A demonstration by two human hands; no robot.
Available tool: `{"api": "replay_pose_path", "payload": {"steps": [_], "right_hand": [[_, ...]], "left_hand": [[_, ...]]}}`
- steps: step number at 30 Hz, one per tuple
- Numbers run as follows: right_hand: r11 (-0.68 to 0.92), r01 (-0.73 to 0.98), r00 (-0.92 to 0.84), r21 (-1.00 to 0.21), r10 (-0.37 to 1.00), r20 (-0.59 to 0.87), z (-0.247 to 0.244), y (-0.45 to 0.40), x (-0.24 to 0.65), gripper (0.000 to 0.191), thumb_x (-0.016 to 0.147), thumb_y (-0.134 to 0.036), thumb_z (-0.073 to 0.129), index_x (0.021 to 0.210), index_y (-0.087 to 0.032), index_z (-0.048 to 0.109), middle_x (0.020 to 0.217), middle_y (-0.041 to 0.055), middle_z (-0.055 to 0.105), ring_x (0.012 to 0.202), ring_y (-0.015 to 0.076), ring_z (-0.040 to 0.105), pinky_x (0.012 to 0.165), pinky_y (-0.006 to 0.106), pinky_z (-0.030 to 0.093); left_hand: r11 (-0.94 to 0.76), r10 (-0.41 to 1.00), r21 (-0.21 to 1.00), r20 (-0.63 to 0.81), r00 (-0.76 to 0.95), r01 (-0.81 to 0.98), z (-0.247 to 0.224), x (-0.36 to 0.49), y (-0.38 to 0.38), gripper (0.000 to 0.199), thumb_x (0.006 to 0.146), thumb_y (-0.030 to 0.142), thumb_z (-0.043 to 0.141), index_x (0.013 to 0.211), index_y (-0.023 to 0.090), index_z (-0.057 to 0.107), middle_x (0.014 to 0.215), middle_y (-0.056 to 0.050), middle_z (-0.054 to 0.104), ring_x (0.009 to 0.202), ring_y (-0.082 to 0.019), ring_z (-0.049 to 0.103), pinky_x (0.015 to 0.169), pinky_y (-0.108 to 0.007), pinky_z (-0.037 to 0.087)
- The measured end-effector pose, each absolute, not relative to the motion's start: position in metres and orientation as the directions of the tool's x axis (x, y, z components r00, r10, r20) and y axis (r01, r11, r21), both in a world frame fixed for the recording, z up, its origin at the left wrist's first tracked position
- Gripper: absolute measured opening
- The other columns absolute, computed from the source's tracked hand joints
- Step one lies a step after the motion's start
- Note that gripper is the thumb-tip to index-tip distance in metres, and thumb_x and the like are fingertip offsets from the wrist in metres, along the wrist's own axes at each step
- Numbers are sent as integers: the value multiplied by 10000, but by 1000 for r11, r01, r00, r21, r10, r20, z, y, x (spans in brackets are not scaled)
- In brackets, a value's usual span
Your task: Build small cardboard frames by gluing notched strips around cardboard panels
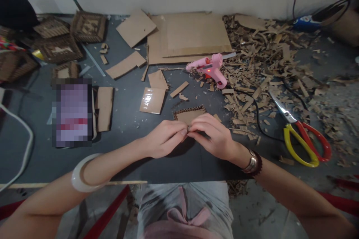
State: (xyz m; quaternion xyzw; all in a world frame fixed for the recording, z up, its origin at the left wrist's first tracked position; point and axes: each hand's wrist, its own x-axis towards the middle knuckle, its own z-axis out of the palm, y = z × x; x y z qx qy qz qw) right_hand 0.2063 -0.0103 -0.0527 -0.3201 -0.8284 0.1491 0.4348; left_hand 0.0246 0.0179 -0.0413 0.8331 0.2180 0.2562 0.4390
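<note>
My left hand and my right hand meet over the near part of the table, fingertips pinched together. Between them is a small cardboard strip, mostly covered by the fingers. Just beyond my hands lies a flat cardboard piece with corrugated strips standing along its far and left edges; my fingers hide its near side. A pink glue gun rests farther back, its small red light lit. Scissors with one yellow and one red handle lie to the right of my right hand.
Cardboard scraps are heaped at the right, with a black cord among them. Large cardboard sheets lie at the back. Several corrugated cardboard trays stand back left. A phone with a blurred screen leans by a cardboard strip.
</note>
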Motion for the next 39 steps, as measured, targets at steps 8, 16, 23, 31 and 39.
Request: {"api": "replay_pose_path", "payload": {"steps": [8, 16, 23, 31, 39], "right_hand": [[733, 399, -382, -551, 679, 627, -51, -11, 205, 77, 813, -108, 604, 860, -151, 561, 786, 61, 649, 758, 139, 600, 700, 271, 532], [751, 370, -412, -547, 660, 628, -46, -12, 206, 100, 823, -93, 580, 878, -172, 555, 809, 49, 655, 781, 138, 615, 705, 279, 543], [776, 382, -478, -502, 631, 611, -48, -12, 206, 101, 855, -71, 510, 881, -168, 521, 827, 58, 626, 813, 143, 586, 729, 297, 537], [784, 398, -457, -477, 620, 638, -53, -11, 207, 111, 845, -60, 519, 900, -157, 520, 861, 82, 634, 850, 159, 596, 741, 309, 543], [774, 437, -403, -457, 623, 670, -54, -10, 207, 123, 814, -84, 592, 902, -160, 551, 860, 78, 663, 831, 155, 623, 730, 296, 549]], "left_hand": [[-507, 597, 851, 230, 769, 139, -40, 24, 18, 294, 915, 151, 303, 634, 175, 382, 584, 35, 398, 527, -93, 392, 525, -208, 332], [-570, 526, 820, 313, 791, 54, -40, 23, 19, 286, 921, 162, 311, 643, 179, 377, 589, 27, 395, 532, -104, 374, 518, -217, 329], [-610, 527, 788, 323, 786, 85, -39, 24, 20, 352, 947, 197, 267, 627, 169, 413, 576, 15, 431, 523, -103, 419, 519, -209, 362], [-631, 598, 747, 297, 745, 208, -36, 27, 18, 292, 905, 154, 344, 616, 178, 375, 552, 46, 365, 477, -86, 355, 464, -195, 296], [-523, 654, 826, 232, 720, 209, -35, 28, 18, 300, 891, 162, 355, 593, 181, 336, 546, 57, 318, 477, -77, 326, 475, -192, 279]]}}
